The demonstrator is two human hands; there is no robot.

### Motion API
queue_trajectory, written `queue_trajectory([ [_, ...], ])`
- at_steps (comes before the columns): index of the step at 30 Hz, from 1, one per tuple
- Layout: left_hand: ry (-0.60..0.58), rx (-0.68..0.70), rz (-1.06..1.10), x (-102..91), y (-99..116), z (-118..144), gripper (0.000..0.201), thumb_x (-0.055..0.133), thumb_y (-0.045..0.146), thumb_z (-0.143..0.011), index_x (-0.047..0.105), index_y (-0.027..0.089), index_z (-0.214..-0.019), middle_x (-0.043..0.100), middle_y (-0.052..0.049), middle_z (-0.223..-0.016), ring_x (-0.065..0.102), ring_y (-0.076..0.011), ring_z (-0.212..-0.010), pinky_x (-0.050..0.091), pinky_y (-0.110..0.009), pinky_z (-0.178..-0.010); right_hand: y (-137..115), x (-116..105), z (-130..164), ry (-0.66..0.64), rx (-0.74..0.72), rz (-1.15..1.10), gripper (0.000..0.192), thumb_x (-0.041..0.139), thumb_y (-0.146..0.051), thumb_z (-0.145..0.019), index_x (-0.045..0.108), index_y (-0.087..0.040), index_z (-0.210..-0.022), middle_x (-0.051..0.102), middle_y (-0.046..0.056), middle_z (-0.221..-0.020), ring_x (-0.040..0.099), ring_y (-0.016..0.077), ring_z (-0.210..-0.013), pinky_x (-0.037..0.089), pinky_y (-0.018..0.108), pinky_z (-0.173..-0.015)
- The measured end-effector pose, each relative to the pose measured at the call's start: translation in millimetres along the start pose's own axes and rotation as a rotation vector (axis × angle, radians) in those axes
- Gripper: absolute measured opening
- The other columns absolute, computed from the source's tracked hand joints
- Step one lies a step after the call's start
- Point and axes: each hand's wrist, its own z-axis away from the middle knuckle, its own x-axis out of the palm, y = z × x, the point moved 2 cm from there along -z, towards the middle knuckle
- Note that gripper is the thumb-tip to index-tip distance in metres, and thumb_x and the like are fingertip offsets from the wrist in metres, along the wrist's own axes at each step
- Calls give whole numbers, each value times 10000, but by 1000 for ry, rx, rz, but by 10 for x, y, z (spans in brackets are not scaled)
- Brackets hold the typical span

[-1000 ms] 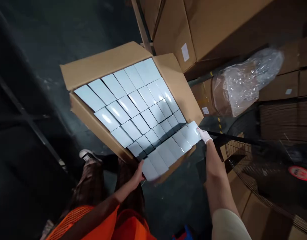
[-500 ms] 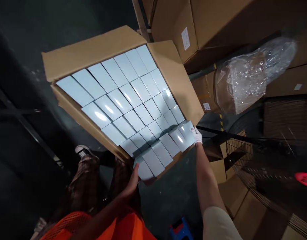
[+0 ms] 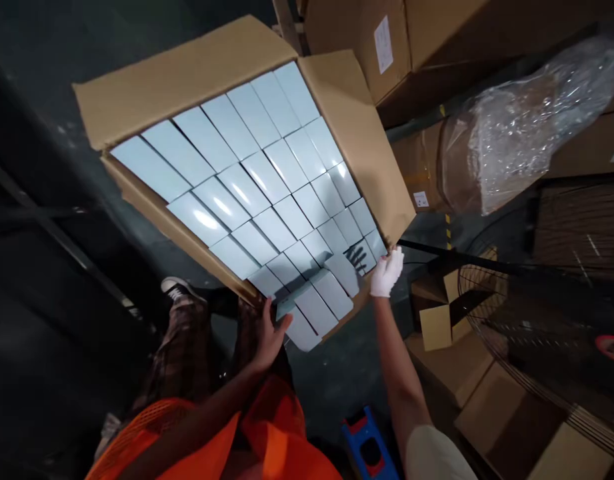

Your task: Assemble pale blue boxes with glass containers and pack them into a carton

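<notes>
Now the left hand is at the near corner of the open cardboard carton, its bare fingers spread and pressed against the end of a raised row of pale blue boxes. That row sits lifted above the packed layer of pale blue boxes filling the carton. The right hand, in a white glove, hovers just off the carton's right corner, fingers loosely curled and gripping nothing, its shadow falling on the boxes beside it. Over on the right stands a wire fan guard, with a plastic-wrapped bundle above it. Down low, a blue stool sits on the dark floor.
</notes>
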Motion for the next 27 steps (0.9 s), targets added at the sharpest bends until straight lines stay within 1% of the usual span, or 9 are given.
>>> queue_trajectory([
  [4, -38, 108, -66, -82, 148, -150, 759, 666, 609, -948, 473, 238, -1582, 417, -162, -1707, 320, -357, -1624, 277, -558, -1324, -560, 289, 357, -317, -253, 188, 815, 481, -692, -968, 481, -139, -1567, 509, 223, -1610, 452, 404, -1484, 366, 607, -1186],
  [7, -225, 259, -240, -76, 314, -268, 842, 742, 665, -875, 515, 244, -1568, 399, -147, -1724, 235, -386, -1652, 238, -555, -1336, -713, 323, 637, -510, -260, 355, 755, 630, -652, -913, 568, -178, -1497, 630, 205, -1465, 594, 380, -1271, 425, 517, -1096],
  [9, -365, 328, -359, -26, 385, -323, 894, 746, 681, -867, 483, 247, -1603, 402, -149, -1724, 258, -397, -1643, 272, -544, -1322, -649, 230, 753, -507, -162, 404, 675, 650, -591, -921, 611, -158, -1437, 660, 215, -1382, 625, 355, -1179, 454, 456, -1021],
  [11, -442, 333, -403, 28, 405, -357, 883, 748, 679, -867, 496, 255, -1599, 453, -148, -1694, 336, -393, -1613, 327, -520, -1300, -535, 113, 809, -468, -86, 433, 769, 688, -611, -887, 577, -104, -1455, 645, 256, -1362, 617, 377, -1177, 469, 446, -970],
  [14, -493, 313, -412, 85, 374, -369, 745, 742, 645, -891, 589, 278, -1521, 562, -129, -1615, 461, -364, -1546, 407, -484, -1256, -413, 27, 793, -461, -50, 430, 932, 787, -658, -781, 541, -74, -1465, 657, 262, -1309, 621, 397, -1155, 476, 455, -961],
  [18, -484, 291, -403, 86, 317, -348, 724, 764, 587, -900, 570, 275, -1525, 563, -132, -1613, 490, -344, -1530, 458, -462, -1220, -334, 97, 755, -482, -18, 363, 829, 819, -607, -762, 589, -110, -1385, 682, 210, -1267, 637, 355, -1139, 486, 424, -989],
  [21, -444, 268, -389, 46, 267, -327, 808, 751, 576, -917, 468, 244, -1597, 526, -164, -1637, 542, -331, -1489, 480, -442, -1201, -202, 234, 846, -497, 11, 353, 825, 789, -568, -798, 563, -66, -1412, 657, 240, -1325, 622, 346, -1196, 481, 422, -1040],
  [24, -409, 254, -395, -39, 175, -293, 843, 760, 592, -903, 467, 208, -1594, 496, -178, -1657, 507, -340, -1515, 438, -452, -1238, -69, 556, 924, -555, 36, 341, 882, 757, -562, -827, 520, -2, -1465, 609, 302, -1415, 565, 382, -1302, 438, 488, -1112],
  [27, -389, 245, -426, -159, 67, -244, 857, 770, 624, -879, 496, 204, -1575, 472, -173, -1675, 427, -362, -1566, 379, -486, -1276, -50, 996, 913, -597, 62, 315, 999, 645, -626, -900, 378, 60, -1575, 350, 400, -1632, 334, 480, -1510, 325, 644, -1168],
])
